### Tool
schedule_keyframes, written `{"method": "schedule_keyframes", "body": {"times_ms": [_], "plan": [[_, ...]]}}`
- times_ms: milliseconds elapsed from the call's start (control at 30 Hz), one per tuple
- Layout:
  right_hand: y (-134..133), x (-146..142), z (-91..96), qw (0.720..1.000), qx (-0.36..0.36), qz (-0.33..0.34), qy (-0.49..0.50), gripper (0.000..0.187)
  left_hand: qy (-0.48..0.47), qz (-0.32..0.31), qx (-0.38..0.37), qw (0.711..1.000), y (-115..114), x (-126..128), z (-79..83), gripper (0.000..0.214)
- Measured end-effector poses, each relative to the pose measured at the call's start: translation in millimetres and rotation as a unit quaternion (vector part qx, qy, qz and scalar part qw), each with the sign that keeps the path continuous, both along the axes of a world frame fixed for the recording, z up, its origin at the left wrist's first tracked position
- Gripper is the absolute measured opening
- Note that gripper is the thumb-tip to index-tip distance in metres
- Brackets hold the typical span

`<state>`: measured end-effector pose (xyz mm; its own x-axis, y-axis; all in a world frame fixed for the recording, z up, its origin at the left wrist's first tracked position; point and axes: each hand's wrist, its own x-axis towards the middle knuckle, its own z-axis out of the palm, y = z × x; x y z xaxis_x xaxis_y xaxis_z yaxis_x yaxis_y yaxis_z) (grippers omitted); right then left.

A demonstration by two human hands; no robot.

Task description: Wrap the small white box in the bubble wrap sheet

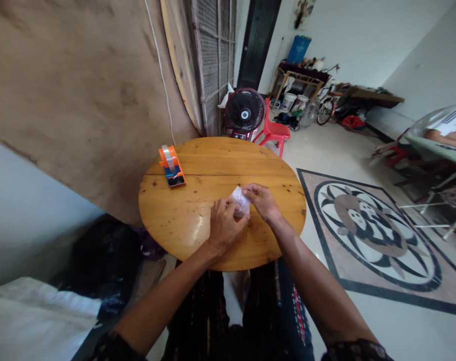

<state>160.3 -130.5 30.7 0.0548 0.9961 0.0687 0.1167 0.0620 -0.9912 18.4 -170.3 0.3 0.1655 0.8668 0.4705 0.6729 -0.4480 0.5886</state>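
Note:
Over the right half of the round wooden table (197, 150), both hands meet at a small whitish packet (241, 199) that looks like bubble wrap or thin plastic. My left hand (224, 224) is curled around its near left side, thumb and fingers closed on it. The fingers of my right hand (263, 200) pinch its far right edge. What lies inside the packet, if anything, cannot be seen. At the table's far left stands an orange and blue tape dispenser (172, 166) with a roll of clear tape, apart from both hands.
A brown wall panel (81, 90) borders the table's left side. Behind the table are a dark fan (245, 111) and a red chair (275, 131). Black bags (100, 260) lie at the lower left. A person (449, 125) sits at another table at the far right.

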Motion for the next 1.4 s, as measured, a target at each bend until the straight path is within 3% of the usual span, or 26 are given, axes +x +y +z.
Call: {"method": "schedule_keyframes", "body": {"times_ms": [300, 433, 667, 967, 1200, 1400], "plan": [[18, -2, 7.2, 0.999, -0.030, 0.024, -0.028, 0.015, 0.019, 0.031, 0.016, 0.999, 2, 14, 0.1, 0.019], [21, -4, 5.2, 0.999, -0.028, 0.022, -0.020, 0.015, -0.006, 0.050, -0.019, 0.999, 5, 19, 0.3, 0.008], [18, 6, 9.4, 0.998, -0.045, 0.024, 0.043, 0.025, -0.078, 0.092, -0.077, 0.990, 9, 20, 1.9, 0.021], [34, 17, 25.6, 0.998, 0.007, 0.062, 0.027, 0.020, -0.077, 0.099, -0.070, 0.990, 8, 25, -0.5, 0.022], [3, 15, 8.7, 0.988, 0.113, 0.077, -0.072, 0.019, -0.094, 0.111, -0.081, 0.986, 8, 24, -1.7, 0.022], [-33, 5, -19.4, 0.975, 0.162, -0.010, -0.148, 0.020, -0.119, 0.104, -0.094, 0.983, 8, 23, -4.6, 0.019]]}}
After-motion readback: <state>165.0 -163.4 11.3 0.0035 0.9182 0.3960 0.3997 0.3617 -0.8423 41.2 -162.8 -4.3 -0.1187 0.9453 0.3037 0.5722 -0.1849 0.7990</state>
